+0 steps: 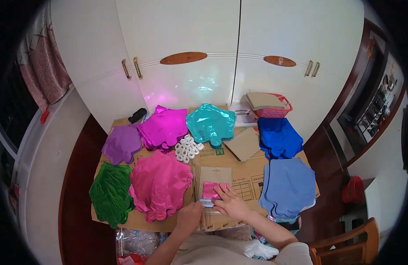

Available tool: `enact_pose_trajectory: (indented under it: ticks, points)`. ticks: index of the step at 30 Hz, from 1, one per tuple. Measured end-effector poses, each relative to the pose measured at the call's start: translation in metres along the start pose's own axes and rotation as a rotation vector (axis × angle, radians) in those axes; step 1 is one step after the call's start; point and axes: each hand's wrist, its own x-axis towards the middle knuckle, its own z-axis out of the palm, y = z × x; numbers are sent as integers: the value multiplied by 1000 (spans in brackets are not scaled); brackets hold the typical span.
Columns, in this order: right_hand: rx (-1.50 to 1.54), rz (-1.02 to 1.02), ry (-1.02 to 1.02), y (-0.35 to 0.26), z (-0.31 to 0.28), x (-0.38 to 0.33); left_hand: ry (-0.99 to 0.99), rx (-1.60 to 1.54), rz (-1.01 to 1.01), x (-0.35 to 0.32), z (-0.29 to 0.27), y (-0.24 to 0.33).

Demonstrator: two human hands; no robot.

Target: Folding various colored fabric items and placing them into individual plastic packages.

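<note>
In front of me a folded bright-pink foil piece (209,190) lies on a grey-brown card (216,174) with a hanging slot at its top. My right hand (230,203) rests on the foil from the right, fingers stretched out and apart. Just below the foil is a small white-and-blue barcode label (206,203). My left hand (190,216) is closed at the label's left end; what its fingertips grip, if anything, is hidden. Left of it spreads a stack of pink foil sheets (162,183), like uninflated balloons.
Flat foil stacks ring the cardboard-covered table (168,226): green (111,192), purple (121,143), magenta (164,126), teal (211,123), blue (280,137), pale blue (290,185). White rolls (186,149) sit mid-table. Behind are loose cards (243,145) and a red basket (277,112). A wooden chair (345,243) stands right.
</note>
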Motion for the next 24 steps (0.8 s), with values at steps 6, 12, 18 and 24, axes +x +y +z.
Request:
enact_pose_trajectory:
  ticks: [6, 12, 18, 24]
  points:
    - [46, 4, 7, 1, 3, -4, 36, -171, 115, 3, -6, -16]
    - [9, 10, 2, 1, 3, -3, 1, 56, 60, 11, -8, -10]
    - [2, -10, 17, 3, 5, -6, 4, 223, 307, 41, -9, -5]
    - [4, -17, -19, 6, 7, -6, -110, 264, 263, 41, 9, -19]
